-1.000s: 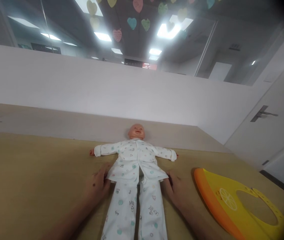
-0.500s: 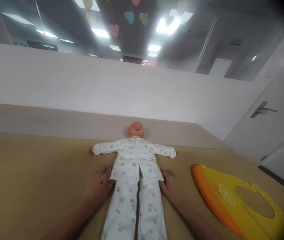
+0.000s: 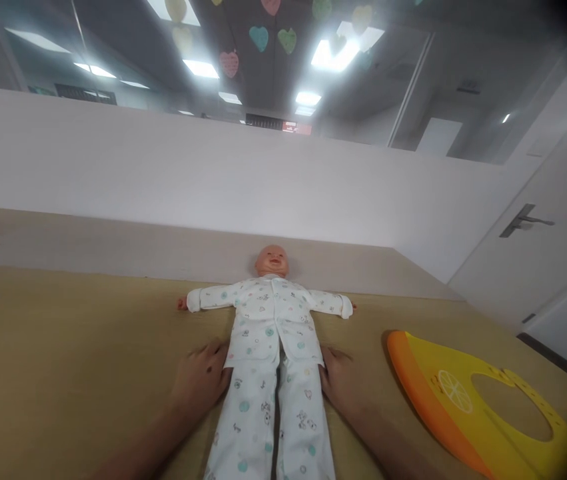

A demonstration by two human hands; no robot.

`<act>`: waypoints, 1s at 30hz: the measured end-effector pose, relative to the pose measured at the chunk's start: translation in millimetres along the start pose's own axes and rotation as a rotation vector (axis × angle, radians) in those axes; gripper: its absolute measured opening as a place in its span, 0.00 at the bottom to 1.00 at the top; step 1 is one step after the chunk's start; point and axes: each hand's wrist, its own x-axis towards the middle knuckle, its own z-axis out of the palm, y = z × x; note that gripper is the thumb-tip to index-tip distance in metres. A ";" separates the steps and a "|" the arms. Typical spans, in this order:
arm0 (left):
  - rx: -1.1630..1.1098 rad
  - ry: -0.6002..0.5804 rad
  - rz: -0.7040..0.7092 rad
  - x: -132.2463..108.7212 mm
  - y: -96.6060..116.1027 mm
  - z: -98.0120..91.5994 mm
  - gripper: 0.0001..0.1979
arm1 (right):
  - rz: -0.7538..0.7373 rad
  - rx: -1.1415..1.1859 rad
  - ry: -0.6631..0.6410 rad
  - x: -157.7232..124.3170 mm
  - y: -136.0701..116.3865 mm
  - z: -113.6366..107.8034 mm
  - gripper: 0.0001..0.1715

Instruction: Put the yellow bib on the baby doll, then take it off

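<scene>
baby doll (image 3: 269,327) lies face-up, head pointing away, long axis fwd; l hand (image 3: 200,377) & r hand (image 3: 342,380) flat, open against its sides.

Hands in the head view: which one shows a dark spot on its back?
The left hand has the dark spot; the right hand, on the other side of the doll's white jacket, shows none.

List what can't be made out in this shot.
Head view:
Feet of the pale vinyl baby doll: cut off by the bottom edge.
Prints on its white printed pajamas: too small to identify.
Lower end of the yellow-and-orange bib: cut off by the bottom edge.
Whether the left hand and right hand grip the cloth: undersides hidden by the hands themselves.
</scene>
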 end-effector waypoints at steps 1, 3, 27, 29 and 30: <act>0.000 0.014 0.011 -0.7 0.5 -0.6 0.15 | -0.010 0.005 0.027 -0.8 0.5 0.9 0.13; 0.004 0.048 0.018 -1.7 1.1 -1.8 0.16 | -0.016 0.018 0.096 -2.0 2.4 2.1 0.13; 0.107 0.805 0.574 -11.2 23.1 -10.5 0.04 | -0.576 0.183 0.612 -7.1 -3.4 -7.9 0.19; 0.090 0.807 0.525 -12.6 23.1 -10.6 0.05 | -0.571 0.190 0.594 -8.7 -3.9 -7.8 0.19; 0.089 0.795 0.480 -12.7 22.5 -10.1 0.06 | -0.567 0.196 0.595 -8.9 -4.0 -7.5 0.19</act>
